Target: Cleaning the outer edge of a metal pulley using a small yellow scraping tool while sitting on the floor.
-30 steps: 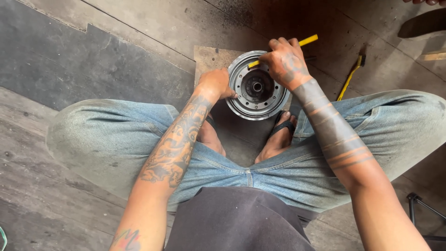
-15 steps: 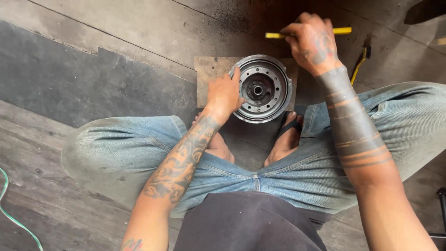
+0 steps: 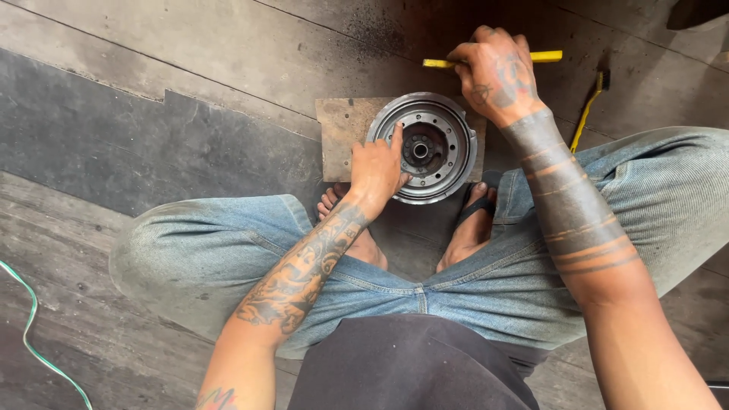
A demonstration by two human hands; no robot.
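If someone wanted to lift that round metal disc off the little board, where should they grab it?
Probably by the outer rim of the metal disc, from above with fingers on opposite edges. It lies flat on the board, and the rim is raised and round; the left hand already rests on its near-left edge.

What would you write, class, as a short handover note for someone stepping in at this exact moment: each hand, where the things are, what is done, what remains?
Left hand: resting on the near-left rim of the round metal hub, fingers on its face.
Right hand: closed around a yellow-handled tool, held over the floor beyond the hub.
Hub: lying flat on a small metal plate, just ahead of the feet.
A second yellow tool lies on the floor to the right.
Done: hub set on the plate and steadied.
Left: the tool is not touching the hub; any work with it is not yet done.
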